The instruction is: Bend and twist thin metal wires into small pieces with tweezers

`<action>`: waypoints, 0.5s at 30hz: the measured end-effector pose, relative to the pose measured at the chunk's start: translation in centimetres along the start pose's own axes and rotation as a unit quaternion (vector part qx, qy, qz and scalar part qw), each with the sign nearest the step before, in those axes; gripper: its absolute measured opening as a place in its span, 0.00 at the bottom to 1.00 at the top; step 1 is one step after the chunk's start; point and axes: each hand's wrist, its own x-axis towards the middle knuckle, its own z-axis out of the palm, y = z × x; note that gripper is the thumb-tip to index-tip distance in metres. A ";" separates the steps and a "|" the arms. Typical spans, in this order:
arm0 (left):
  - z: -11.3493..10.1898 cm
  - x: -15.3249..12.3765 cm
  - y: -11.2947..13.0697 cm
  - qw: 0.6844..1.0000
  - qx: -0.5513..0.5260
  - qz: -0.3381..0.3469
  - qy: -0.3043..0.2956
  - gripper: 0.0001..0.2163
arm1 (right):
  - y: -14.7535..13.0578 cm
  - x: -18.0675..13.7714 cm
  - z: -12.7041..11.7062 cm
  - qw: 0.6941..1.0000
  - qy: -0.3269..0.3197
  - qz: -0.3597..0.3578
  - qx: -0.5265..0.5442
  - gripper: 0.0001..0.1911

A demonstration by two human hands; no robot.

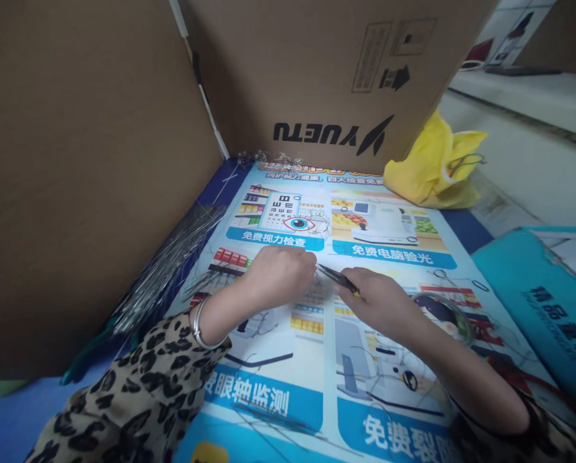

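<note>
The pliers are in your right hand, which is closed around the yellow handles. The dark tips point left and meet the fingertips of your left hand, above the middle of the poster. The left hand is closed in a pinch right at those tips. What it pinches is too small to see; I think it is a thin wire.

In my judgement the danger is this closeness. If the pliers slip or close a little off, they can nip your fingertips. A stiff wire end can also spring out and prick you. A small piece that falls on the busy print of the poster would be hard to find.

Your right forearm lies just beside the clear bowl, so a wide elbow move could push it. On your left, the wire bundle lies along the cardboard wall, near your sleeve. The fabric could catch on its ends.
</note>
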 end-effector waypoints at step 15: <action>1.9 0.1 -4.5 0.880 -0.462 -0.100 0.033 0.14 | 0.9 1.1 1.0 0.983 0.049 0.021 -0.173 0.10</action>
